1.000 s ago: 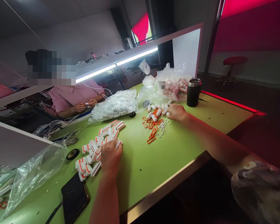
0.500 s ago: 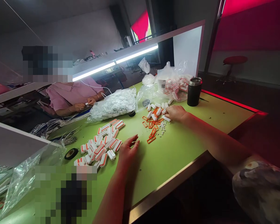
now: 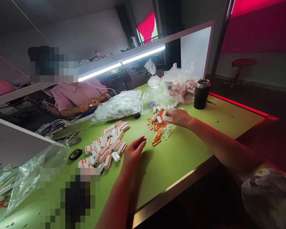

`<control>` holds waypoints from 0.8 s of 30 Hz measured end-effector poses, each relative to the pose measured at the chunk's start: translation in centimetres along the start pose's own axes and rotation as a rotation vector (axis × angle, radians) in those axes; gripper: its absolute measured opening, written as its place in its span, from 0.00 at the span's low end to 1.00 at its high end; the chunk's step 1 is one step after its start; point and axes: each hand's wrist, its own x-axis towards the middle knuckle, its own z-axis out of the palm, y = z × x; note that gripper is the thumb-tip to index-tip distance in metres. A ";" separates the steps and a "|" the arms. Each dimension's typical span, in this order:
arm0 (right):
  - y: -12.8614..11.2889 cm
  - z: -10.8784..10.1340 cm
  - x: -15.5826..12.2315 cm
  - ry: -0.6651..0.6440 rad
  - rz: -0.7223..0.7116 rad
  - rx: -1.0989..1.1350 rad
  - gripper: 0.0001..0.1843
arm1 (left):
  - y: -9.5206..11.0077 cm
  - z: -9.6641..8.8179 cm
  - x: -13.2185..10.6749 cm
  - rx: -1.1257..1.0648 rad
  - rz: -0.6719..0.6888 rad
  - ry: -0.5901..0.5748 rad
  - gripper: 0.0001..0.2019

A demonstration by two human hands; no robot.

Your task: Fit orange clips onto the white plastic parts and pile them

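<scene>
Over the small pile at the right, my right hand [image 3: 178,117] has its fingers closed on a white plastic connector housing [image 3: 166,117]; the fingertips partly cover it. Loose orange rectangular frames [image 3: 158,133] and tiny white pegs [image 3: 168,129] lie just below that hand. My left hand [image 3: 134,149] hovers above the table, fingers stretched and thumb apart, holding nothing. To its left spreads a heap of white connector housings with orange frames fitted [image 3: 104,152].
A black bottle [image 3: 201,94] stands right of my right hand. Clear bags of white parts [image 3: 118,106] and orange-white parts [image 3: 178,87] line the back. Black tape [image 3: 75,154] lies left. A co-worker [image 3: 72,98] sits across, holding a small white piece. Cables [image 3: 50,127] lie beyond.
My right hand has shifted slightly left over the pile, and its fingers are now at a white housing. The left hand has risen a little, still empty. The view has moved slightly.
</scene>
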 end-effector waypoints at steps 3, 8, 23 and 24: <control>-2.4 0.6 -0.6 0.036 -0.206 0.125 0.11 | 0.0 0.6 -0.2 -0.280 -0.137 -0.108 0.29; -6.1 3.1 -1.9 0.047 -0.555 0.386 0.12 | 0.0 1.7 -0.1 -0.556 -0.316 -0.180 0.15; -2.7 5.6 -0.4 -0.096 -0.240 0.174 0.05 | 0.4 1.0 1.0 -0.700 -0.380 0.129 0.10; -2.7 5.5 -0.3 -0.092 -0.241 0.200 0.04 | 0.3 1.0 1.0 -0.702 -0.382 0.126 0.10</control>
